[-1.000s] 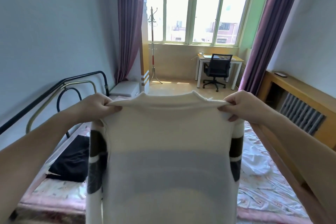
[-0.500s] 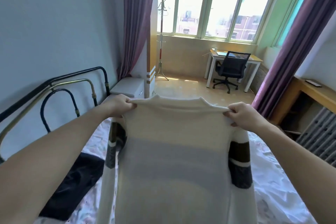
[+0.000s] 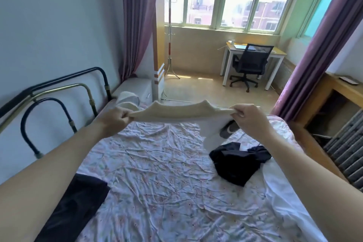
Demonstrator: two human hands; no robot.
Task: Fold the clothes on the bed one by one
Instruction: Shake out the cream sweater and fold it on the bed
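From the head camera, the left hand (image 3: 115, 122) and right hand (image 3: 248, 119) each pinch a shoulder of the cream sweater (image 3: 176, 111), stretched level between them in the air above the far half of the bed (image 3: 157, 173). One dark garment (image 3: 238, 161) lies crumpled on the flowered sheet beneath the right forearm; another dark garment (image 3: 76, 206) lies at the near left edge.
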